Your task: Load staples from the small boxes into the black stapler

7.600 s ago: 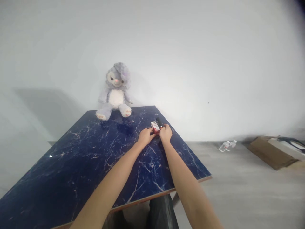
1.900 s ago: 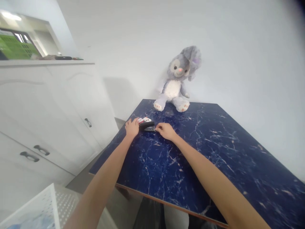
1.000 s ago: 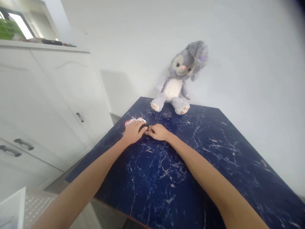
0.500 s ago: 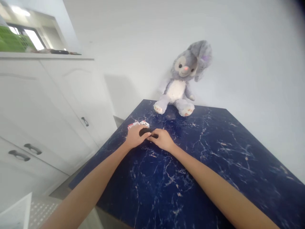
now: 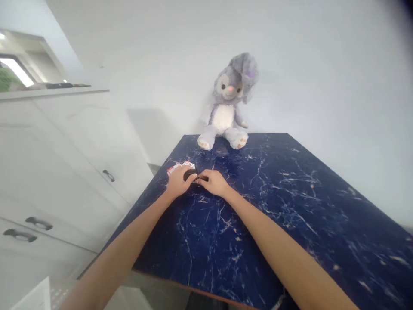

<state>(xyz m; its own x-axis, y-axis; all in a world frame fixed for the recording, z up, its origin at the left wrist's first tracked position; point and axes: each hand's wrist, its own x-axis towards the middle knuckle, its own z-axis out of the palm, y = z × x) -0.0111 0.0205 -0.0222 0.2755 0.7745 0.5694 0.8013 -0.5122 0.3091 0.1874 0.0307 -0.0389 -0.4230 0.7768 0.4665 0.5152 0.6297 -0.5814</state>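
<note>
On the blue marbled table [image 5: 206, 224], my left hand [image 5: 179, 180] is closed round a small black object [image 5: 190, 173], its thumb along the near side. Close beside it, my right hand [image 5: 213, 181] has its fingers pinched at the right end of the same black object. Most of that object is covered by my fingers, so its kind does not show. Just beyond my left hand lies a small white and red box or packet [image 5: 188, 164], partly hidden by the fingers.
A grey plush rabbit [image 5: 223, 118] sits at the table's far edge against the white wall [image 5: 155, 56]. White cabinets [image 5: 64, 159] with dark handles stand to the left. Dark items [image 5: 60, 85] lie on the ledge above them.
The view has turned and tilted, so the table and plush rabbit appear further left. Both hands stay together at the black object, with little change in their grip.
</note>
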